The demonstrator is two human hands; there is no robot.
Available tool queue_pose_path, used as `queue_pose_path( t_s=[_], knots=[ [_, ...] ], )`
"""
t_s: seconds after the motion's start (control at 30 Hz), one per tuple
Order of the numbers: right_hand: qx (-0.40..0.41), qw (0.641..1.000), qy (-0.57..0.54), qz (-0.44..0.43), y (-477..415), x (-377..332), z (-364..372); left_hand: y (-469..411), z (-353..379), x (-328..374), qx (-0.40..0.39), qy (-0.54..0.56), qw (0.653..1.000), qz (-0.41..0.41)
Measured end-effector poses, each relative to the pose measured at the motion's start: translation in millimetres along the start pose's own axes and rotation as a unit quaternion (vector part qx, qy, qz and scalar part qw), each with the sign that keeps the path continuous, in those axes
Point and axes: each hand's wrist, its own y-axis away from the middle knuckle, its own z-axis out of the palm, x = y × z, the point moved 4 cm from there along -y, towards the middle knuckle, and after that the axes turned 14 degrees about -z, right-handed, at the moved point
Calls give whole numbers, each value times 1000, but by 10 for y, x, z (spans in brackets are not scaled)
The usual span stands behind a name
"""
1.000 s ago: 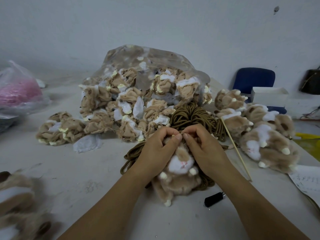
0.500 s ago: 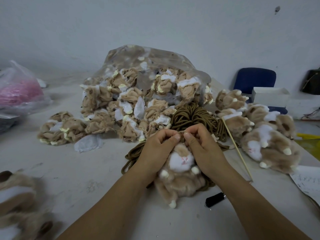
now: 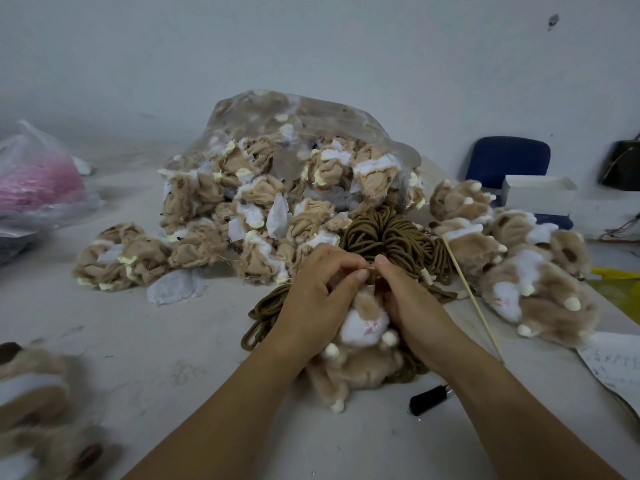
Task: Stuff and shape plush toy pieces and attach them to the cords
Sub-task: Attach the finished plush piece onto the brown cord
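Note:
A tan and white plush toy lies belly-up at the table's centre, its head end between my hands. My left hand and my right hand pinch the top of its head, fingertips almost touching, around a brown cord end. A bundle of brown cords lies just behind the hands, and more cord loops trail to the left. What the fingertips hold exactly is partly hidden.
A clear bag spilling inside-out plush skins fills the back. Stuffed plush toys pile at the right, others at the near left. A thin wooden stick, a black tool, a paper sheet, a pink bag and a blue chair surround them.
My hands and the plush toy shifted slightly away from me toward the cord bundle; the fingertips stay pinched together at the toy's head.

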Motion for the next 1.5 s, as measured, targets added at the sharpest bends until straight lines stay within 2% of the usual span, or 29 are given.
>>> queue_pose_path(
  t_s=[0.13,0.23,0.57,0.8,0.93,1.07,1.17,1.3,1.5],
  knots=[
    [3,999,45,15,53,-39,7,16,10,14,9,-21,1000,5],
    [5,996,91,-5,87,-61,21,21,8,26,18,-38,999,18],
    [14,994,98,-40,88,-142,74,25,28,49,20,-44,998,39],
    [19,995,95,-28,79,-28,-3,30,49,25,-4,-14,1000,15],
    [-20,991,114,-73,66,-88,50,28,35,2,3,-4,1000,-6],
    [5,960,236,-148,49,-152,-12,-13,5,-106,8,85,989,-122],
    [-24,907,375,-191,43,-197,-20,-9,13,-162,-14,171,966,-194],
    [-24,857,461,-227,72,-254,20,6,38,-130,-24,172,969,-176],
    [-30,822,515,-240,89,-336,67,2,26,-111,-33,149,979,-139]
  ],
)
